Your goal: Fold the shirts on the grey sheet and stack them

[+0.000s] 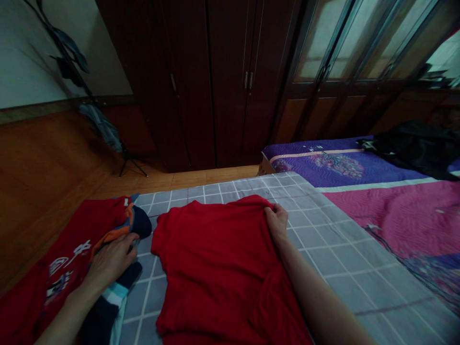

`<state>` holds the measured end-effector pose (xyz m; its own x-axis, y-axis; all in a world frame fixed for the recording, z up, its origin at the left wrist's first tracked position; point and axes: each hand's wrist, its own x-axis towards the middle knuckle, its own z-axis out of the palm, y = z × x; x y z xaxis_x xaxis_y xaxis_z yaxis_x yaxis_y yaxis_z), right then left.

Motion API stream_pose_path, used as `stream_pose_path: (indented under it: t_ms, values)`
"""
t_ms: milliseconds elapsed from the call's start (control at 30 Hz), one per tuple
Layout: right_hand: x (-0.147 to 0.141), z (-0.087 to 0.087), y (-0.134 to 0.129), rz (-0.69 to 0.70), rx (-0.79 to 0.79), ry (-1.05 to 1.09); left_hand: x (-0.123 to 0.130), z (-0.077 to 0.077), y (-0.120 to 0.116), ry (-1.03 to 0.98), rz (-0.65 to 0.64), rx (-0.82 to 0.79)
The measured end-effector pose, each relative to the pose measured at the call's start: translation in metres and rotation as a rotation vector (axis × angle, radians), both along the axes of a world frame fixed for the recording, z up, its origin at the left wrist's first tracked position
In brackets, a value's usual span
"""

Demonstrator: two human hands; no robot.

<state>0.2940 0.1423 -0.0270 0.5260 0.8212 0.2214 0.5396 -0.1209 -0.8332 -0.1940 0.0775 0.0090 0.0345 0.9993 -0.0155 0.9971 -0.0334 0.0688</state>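
From here I see a grey, white-gridded cloth sheet (319, 239) — on it, a rumpled red fabric garment (215, 258) near a multicoloured clothes pile (77, 249).

single head-worn view, facing forward and down, hands close below, wardrobe beyond

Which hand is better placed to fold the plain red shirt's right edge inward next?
Right, I'd say. The right hand already has its grip on the plain red shirt at the top right corner. The left hand is over on the clothes pile, off that shirt.
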Motion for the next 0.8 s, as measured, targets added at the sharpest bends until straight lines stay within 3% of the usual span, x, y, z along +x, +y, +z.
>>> stream_pose_path:
  t_ms: [167, 333, 467, 633, 733, 800]
  values:
    - [-0.003, -0.001, 0.001, 0.047, 0.041, 0.082, 0.043, -0.005, 0.029, -0.263, -0.074, 0.13]
    - [-0.007, 0.011, -0.008, 0.109, 0.02, 0.072, 0.076, -0.005, 0.067, -0.238, 0.0, 0.077]
    - [-0.007, 0.017, -0.011, 0.162, -0.021, 0.056, 0.086, -0.001, 0.077, -0.268, 0.005, -0.006]
    - [-0.001, 0.029, -0.009, 0.3, -0.101, 0.067, 0.091, 0.024, 0.056, -0.366, -0.05, -0.076]
    - [0.003, 0.046, -0.013, 0.492, -0.169, 0.052, 0.088, 0.044, 0.028, -0.432, -0.089, -0.087]
    - [0.005, 0.057, -0.02, 0.627, -0.22, 0.018, 0.085, 0.053, 0.003, -0.457, -0.184, -0.111]
